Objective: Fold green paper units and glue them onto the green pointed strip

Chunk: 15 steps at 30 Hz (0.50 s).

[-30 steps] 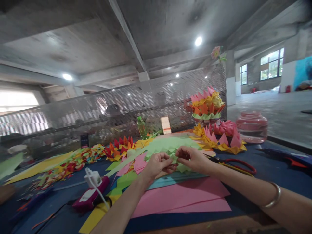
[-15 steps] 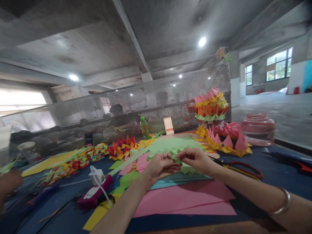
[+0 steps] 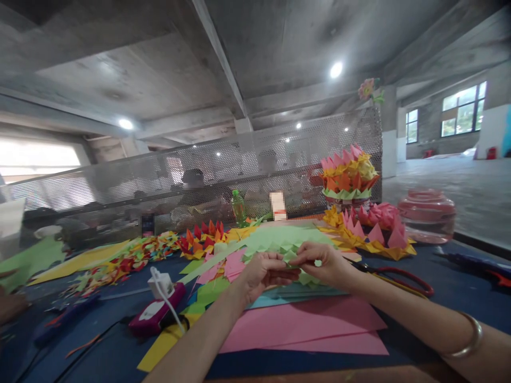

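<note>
Between my two hands is a small piece of light green folded paper [image 3: 290, 255], pinched by the fingertips of both. My left hand [image 3: 265, 274] is closed on its left side, fingers curled. From the right, my right hand [image 3: 321, 261] grips it between thumb and forefinger. Several pointed light green paper pieces [image 3: 275, 247] lie just behind and under my hands. Beneath them spread sheets of light green paper [image 3: 287, 234], blue paper [image 3: 271, 299] and pink paper [image 3: 303, 324]. The lower part of the held piece is hidden by my fingers.
Red-handled scissors [image 3: 403, 279] lie right of my hands. A purple power strip [image 3: 157, 314] with a white plug stands left. Behind are a tiered paper lotus [image 3: 349, 173], a green bottle [image 3: 238, 208] and a clear jar [image 3: 426, 217]. At far left another person's hand [image 3: 11, 303] shows.
My hands stay together on the green paper with only slight finger movement. The view has shifted a little. At far left, a green sheet now shows by the other person's hand.
</note>
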Available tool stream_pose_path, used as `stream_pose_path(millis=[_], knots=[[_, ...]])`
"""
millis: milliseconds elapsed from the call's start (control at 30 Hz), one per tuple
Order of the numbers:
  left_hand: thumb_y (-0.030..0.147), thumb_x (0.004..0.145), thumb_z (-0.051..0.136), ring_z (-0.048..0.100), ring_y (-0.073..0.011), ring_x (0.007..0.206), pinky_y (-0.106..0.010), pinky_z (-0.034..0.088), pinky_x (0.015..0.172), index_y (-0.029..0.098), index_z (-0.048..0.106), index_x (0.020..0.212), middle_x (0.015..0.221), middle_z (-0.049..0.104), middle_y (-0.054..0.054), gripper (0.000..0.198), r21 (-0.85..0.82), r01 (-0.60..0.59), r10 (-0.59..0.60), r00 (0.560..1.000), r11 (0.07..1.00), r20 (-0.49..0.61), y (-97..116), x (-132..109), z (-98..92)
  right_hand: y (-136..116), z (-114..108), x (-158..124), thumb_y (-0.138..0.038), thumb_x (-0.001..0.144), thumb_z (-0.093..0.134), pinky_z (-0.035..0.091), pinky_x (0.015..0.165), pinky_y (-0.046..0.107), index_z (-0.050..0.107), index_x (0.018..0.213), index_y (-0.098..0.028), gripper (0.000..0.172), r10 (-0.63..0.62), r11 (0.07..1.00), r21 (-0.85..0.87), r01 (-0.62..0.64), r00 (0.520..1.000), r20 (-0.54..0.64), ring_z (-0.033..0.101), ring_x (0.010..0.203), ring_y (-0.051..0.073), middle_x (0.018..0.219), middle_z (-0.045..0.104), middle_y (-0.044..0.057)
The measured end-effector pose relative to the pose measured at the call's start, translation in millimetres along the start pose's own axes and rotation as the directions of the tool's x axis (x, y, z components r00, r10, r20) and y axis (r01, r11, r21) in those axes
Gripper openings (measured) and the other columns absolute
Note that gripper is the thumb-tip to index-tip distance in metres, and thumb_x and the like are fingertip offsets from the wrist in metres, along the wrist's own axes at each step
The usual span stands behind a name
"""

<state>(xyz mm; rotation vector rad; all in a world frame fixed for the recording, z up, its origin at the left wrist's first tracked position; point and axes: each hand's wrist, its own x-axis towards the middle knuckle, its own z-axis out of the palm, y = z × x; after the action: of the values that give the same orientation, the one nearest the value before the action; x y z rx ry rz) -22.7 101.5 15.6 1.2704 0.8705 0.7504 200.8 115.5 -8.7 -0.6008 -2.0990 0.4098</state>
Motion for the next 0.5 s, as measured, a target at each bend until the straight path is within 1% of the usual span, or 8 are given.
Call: stream_pose_path(millis=[167, 400, 500], knots=[[0.031, 0.102, 0.066, 0.069, -0.0214, 0.095, -0.039, 0.061, 0.082, 0.013, 0.065, 0.119, 0.115, 0.068, -0.009, 0.025, -0.002, 0.002, -0.002, 1.000, 1.000, 0.009, -1.6, 0.2, -1.4, -2.2, -0.4, -1.3, -0.038, 0.102, 0.063, 0.059, 0.072, 0.031, 0.069, 0.102, -0.017, 0.021, -0.046, 0.998, -0.049, 0.045, 0.999, -0.001, 0.067, 0.078, 0.015, 0.095, 0.070, 0.002], [0.029, 0.101, 0.068, 0.069, -0.0227, 0.099, -0.041, 0.060, 0.085, 0.013, 0.066, 0.119, 0.117, 0.068, -0.009, 0.024, 0.009, -0.036, 0.036, 0.999, 0.999, 0.010, -2.2, -2.1, 2.0, 0.0, -1.0, -1.5, -0.040, 0.102, 0.063, 0.058, 0.073, 0.032, 0.069, 0.102, -0.018, 0.023, -0.079, 0.993, -0.089, 0.078, 0.997, -0.016, 0.067, 0.080, 0.015, 0.097, 0.070, 0.003], [0.030, 0.102, 0.067, 0.069, -0.0223, 0.098, -0.040, 0.061, 0.084, 0.014, 0.065, 0.120, 0.117, 0.067, -0.009, 0.024, 0.027, -0.035, 0.035, 0.999, 0.999, 0.006, -3.6, -0.4, 1.1, -6.2, -0.9, -0.9, -0.035, 0.100, 0.064, 0.055, 0.071, 0.031, 0.073, 0.100, -0.018, 0.019, -0.070, 0.995, -0.079, 0.068, 0.997, -0.026, 0.066, 0.078, 0.015, 0.093, 0.070, 0.004]])
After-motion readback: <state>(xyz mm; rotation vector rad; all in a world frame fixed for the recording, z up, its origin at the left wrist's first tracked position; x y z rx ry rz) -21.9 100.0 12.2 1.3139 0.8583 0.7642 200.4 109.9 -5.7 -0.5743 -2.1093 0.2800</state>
